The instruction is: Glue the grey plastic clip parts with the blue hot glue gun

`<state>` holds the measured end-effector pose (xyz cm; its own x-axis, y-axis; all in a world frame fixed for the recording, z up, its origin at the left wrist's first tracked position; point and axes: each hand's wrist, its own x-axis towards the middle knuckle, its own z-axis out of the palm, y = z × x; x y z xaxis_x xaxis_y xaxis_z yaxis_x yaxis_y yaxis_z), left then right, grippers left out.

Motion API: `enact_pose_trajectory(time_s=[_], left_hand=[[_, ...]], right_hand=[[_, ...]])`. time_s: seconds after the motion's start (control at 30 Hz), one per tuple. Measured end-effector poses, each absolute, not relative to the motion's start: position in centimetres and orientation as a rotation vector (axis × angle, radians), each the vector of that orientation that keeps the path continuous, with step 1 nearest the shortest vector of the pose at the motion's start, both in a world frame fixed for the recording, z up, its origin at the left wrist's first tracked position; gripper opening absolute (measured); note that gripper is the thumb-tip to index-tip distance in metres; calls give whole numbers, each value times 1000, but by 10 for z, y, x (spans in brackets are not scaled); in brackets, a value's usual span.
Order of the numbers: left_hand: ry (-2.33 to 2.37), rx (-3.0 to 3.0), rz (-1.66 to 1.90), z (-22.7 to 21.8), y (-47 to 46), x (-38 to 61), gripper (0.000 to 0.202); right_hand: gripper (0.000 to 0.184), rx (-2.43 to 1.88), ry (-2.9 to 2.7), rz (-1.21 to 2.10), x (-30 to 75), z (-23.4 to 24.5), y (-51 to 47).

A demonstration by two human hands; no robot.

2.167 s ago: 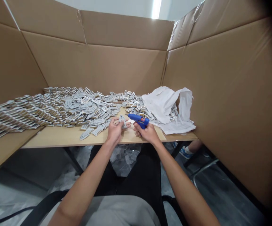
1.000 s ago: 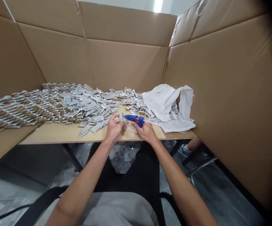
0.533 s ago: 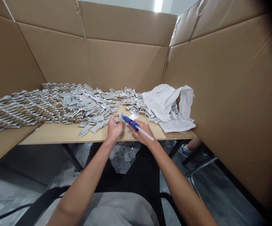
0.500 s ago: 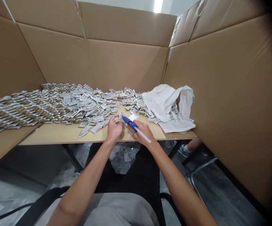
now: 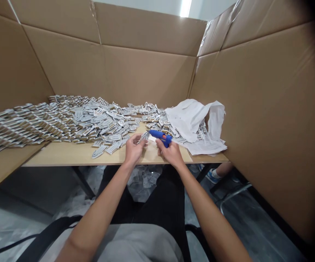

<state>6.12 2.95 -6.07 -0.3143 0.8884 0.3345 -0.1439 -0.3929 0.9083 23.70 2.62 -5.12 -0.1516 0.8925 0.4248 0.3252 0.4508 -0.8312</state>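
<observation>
My left hand (image 5: 133, 148) pinches a small grey flat piece (image 5: 143, 137) just above the near part of the wooden table (image 5: 70, 155). My right hand (image 5: 170, 153) is wrapped round a blue glue gun (image 5: 160, 136) with an orange trigger; its nozzle points left at the grey piece, a short gap away. Both hands hover near the table's front edge, close together. A few loose grey pieces (image 5: 106, 149) lie just left of my left hand.
A big heap of grey pieces (image 5: 64, 122) covers the table's left and back. Crumpled white paper (image 5: 198, 125) lies at the right. Cardboard walls (image 5: 258, 109) enclose the table on three sides. Another person's shoe (image 5: 213, 175) shows under the table at right.
The glue gun's nozzle was touching the grey piece; it has pulled back to the right and tilted level. My left hand has turned the piece slightly.
</observation>
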Motion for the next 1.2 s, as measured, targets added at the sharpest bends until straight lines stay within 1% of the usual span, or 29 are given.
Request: enact_pose_trajectory(time_s=[0.07, 0.13, 0.23, 0.4, 0.5, 0.6, 0.67, 0.77, 0.97, 1.2], left_hand=[[1138, 1228, 1822, -60, 28, 60, 30], [1189, 1204, 1853, -60, 28, 60, 36], [1202, 1097, 1884, -60, 27, 61, 41], [1187, 1129, 1887, -55, 25, 62, 33], [1128, 1127, 1870, -55, 27, 61, 32], [1100, 1073, 1901, -60, 32, 61, 42], [1113, 1060, 1929, -62, 34, 60, 44], [1121, 1127, 1951, -63, 33, 60, 38], [1160, 1168, 1872, -61, 30, 59, 30], [1113, 1234, 1775, -66, 34, 57, 23]], right_hand=[[55, -992, -1646, 943, 243, -52, 28], [56, -914, -1629, 1050, 249, -53, 29], [58, -869, -1618, 1084, 255, -53, 30], [60, -875, -1605, 1121, 256, -52, 31], [61, -895, -1619, 1116, 255, -52, 31], [60, -878, -1633, 1114, 255, -52, 31], [59, -865, -1638, 1113, 255, -51, 31], [58, -862, -1659, 1095, 255, -51, 30], [57, -901, -1712, 1032, 252, -48, 26], [53, -984, -1830, 811, 253, -47, 25]])
